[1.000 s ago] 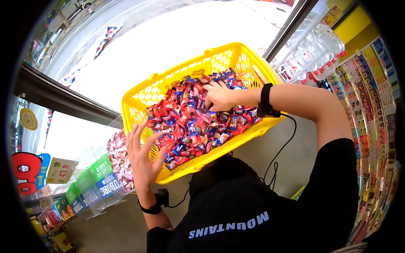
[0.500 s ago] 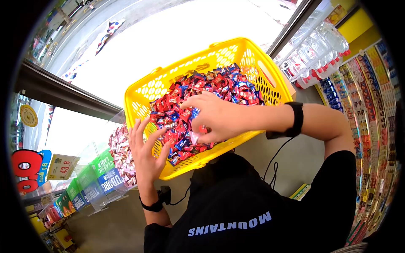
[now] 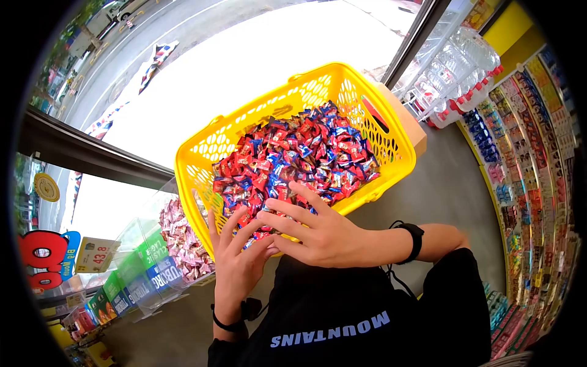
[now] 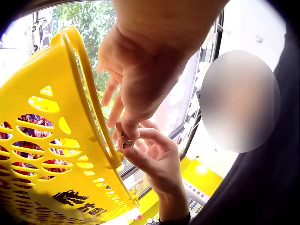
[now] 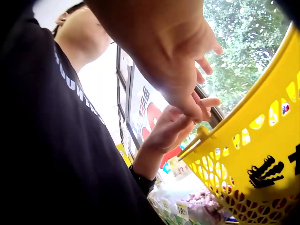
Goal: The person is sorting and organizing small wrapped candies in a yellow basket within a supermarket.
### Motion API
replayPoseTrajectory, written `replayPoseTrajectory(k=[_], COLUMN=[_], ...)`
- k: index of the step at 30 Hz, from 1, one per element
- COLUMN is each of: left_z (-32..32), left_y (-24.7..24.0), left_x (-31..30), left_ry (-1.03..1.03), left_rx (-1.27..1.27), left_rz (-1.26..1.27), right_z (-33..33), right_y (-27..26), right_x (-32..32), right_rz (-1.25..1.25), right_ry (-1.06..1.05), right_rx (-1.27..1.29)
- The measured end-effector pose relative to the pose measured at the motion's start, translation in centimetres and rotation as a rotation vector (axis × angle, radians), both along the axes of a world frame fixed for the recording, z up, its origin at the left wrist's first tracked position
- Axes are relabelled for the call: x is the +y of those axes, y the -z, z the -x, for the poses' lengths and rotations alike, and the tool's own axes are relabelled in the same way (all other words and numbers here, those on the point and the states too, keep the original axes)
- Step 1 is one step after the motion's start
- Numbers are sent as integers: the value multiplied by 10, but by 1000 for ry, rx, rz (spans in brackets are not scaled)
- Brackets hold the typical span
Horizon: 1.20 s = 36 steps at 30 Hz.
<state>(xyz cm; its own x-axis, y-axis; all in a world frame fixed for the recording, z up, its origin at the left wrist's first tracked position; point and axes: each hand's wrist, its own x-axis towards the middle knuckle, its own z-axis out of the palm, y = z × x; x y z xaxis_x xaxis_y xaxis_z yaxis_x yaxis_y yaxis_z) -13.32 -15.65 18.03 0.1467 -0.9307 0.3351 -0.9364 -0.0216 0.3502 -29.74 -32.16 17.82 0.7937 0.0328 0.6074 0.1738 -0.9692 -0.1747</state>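
A yellow plastic basket (image 3: 391, 168) holds a heap of red and blue wrapped candies (image 3: 293, 153). My left hand (image 3: 238, 269) and right hand (image 3: 327, 238) meet over its near rim, fingertips together, in the head view. Between them, the left wrist view shows one small pink-wrapped candy (image 4: 124, 137). The right thumb and index finger pinch it from below, while the left thumb presses against its upper end. The left hand's other fingers reach out beside the basket's edge. From above, the hands hide this candy.
Left of the basket, a clear bin holds pink-wrapped candies (image 3: 180, 235) beside green and blue beer cartons (image 3: 143, 269). A cardboard box (image 3: 406, 119) shows behind the basket. Bottled water (image 3: 461, 79) stands at the right, near a packed snack shelf (image 3: 532, 171). Window frames run along the far side.
The right hand has left the candy heap with a pink-wrapped candy and come to the near rim. The left hand has moved from the basket's left side to meet it.
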Motion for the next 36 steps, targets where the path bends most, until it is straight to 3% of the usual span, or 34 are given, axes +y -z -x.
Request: replayPoseTrajectory(k=[3, 7, 10, 13, 16, 21, 31, 36], left_z=[-8, -56, -96, -114, -121, -121, -136, -125], left_y=[6, 22, 45, 77, 118, 153, 128, 77], left_x=[7, 44, 82, 110, 126, 138, 128, 102], left_ry=[-163, -529, -790, -905, -834, -848, -943, -923], left_rx=[-83, -200, -78, -104, -201, -174, -219, -193], left_rz=[69, 313, 408, 189, -16, -83, -95, 13], right_z=[14, 33, 47, 56, 64, 66, 80, 85], right_y=[-1, 0, 0, 2, 7, 8, 18, 19], right_x=[-13, -39, -60, -82, -96, -106, -130, -133], right_rz=[-10, -32, -14, -10, -47, -63, -20, -36], right_ry=[32, 143, 249, 344, 417, 486, 605, 638], right_rx=[65, 104, 120, 79, 67, 55, -1, -50])
